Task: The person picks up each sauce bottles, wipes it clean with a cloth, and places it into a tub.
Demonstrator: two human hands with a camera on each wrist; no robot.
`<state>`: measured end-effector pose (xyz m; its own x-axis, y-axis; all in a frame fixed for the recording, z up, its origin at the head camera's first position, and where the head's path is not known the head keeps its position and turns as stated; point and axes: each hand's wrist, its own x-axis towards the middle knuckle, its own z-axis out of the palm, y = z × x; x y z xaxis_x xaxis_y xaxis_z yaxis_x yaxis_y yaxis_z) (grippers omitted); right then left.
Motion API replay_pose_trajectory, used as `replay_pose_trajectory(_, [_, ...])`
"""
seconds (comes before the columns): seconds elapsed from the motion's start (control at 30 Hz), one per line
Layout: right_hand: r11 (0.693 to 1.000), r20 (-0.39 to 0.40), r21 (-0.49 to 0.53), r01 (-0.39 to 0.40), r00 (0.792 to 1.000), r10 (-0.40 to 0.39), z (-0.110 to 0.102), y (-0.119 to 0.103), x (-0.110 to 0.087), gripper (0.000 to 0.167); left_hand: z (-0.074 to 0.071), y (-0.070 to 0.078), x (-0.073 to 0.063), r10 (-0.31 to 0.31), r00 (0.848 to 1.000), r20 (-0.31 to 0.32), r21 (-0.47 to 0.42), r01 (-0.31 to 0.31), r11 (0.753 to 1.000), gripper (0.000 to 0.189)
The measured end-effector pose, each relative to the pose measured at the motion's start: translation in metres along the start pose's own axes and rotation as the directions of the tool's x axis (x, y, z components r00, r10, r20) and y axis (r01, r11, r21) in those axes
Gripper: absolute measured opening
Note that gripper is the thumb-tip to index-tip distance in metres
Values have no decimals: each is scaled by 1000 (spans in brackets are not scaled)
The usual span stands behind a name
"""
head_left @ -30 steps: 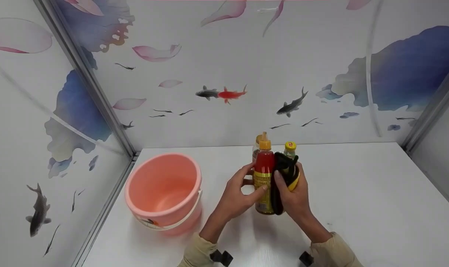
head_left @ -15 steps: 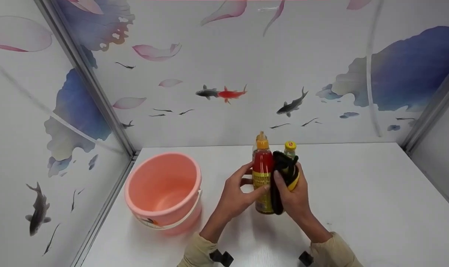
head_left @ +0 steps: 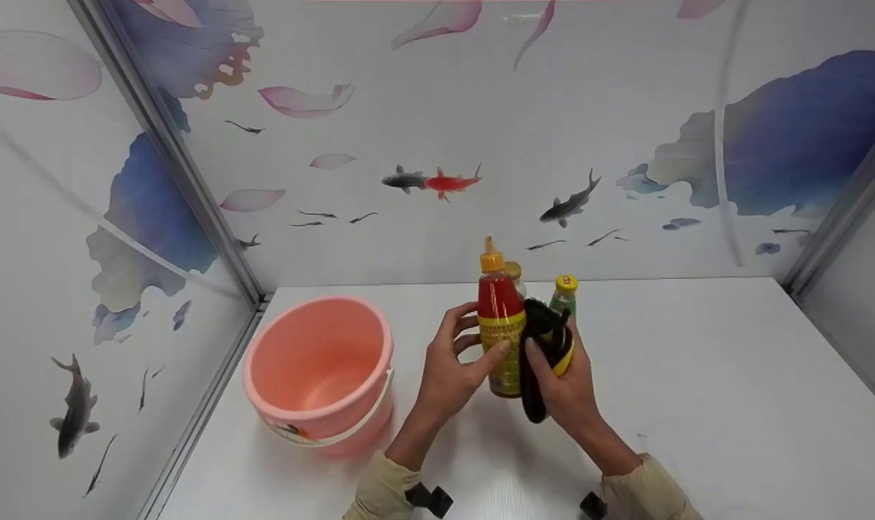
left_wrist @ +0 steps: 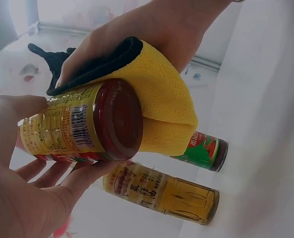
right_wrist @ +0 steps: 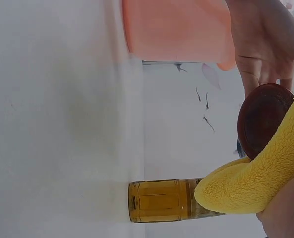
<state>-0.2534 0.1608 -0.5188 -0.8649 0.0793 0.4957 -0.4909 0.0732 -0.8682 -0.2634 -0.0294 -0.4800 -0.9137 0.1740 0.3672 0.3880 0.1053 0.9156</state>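
Note:
A squeeze bottle of red sauce (head_left: 501, 310) with a yellow label and orange nozzle cap is lifted off the table, its base visible in both wrist views. My left hand (head_left: 451, 365) grips it from the left, thumb across the label. My right hand (head_left: 569, 383) grips a yellow cloth with black edging (left_wrist: 159, 99), which lies against the bottle's right side. Beyond them a bottle of golden oil (left_wrist: 161, 191) stands on the table, mostly hidden in the head view. Behind the right hand is a green-labelled bottle (left_wrist: 204, 151) with a yellow cap (head_left: 566, 283).
To the left of my hands stands a pink bucket (head_left: 264, 404) with a white handle (head_left: 350, 432). The white table (head_left: 712, 390) meets printed panels at the back and left, with a metal frame post (head_left: 213, 209) at the left corner.
The sauce bottle has risen and shifted left in my left hand, uncovering the gold cap of the oil bottle behind it. My right hand and the cloth have shifted slightly left.

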Motion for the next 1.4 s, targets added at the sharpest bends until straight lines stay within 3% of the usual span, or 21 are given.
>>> replay_pose_trajectory(0.47, [1000, 6, 13, 0, 1000, 0, -1, -1, 0, 49, -1, -2, -1, -37, 990, 137, -16, 39, 999, 62])
replay_pose_trajectory(0.97, [1000, -7, 23, 9, 1000, -9, -7, 0, 3, 43, 0, -2, -5, -112, 968, 223, 105, 90, 990, 65])
replay_pose_trajectory(1.2, [999, -28, 28, 34, 999, -33, -13, -3, 7, 41, 1, -4, -6, -104, 939, 328, 120, 67, 990, 66])
replay_pose_trajectory(1.4, [999, -31, 26, 29, 999, -28, -13, -3, 7, 41, 3, -4, -6, -86, 941, 329, 133, 44, 990, 65])
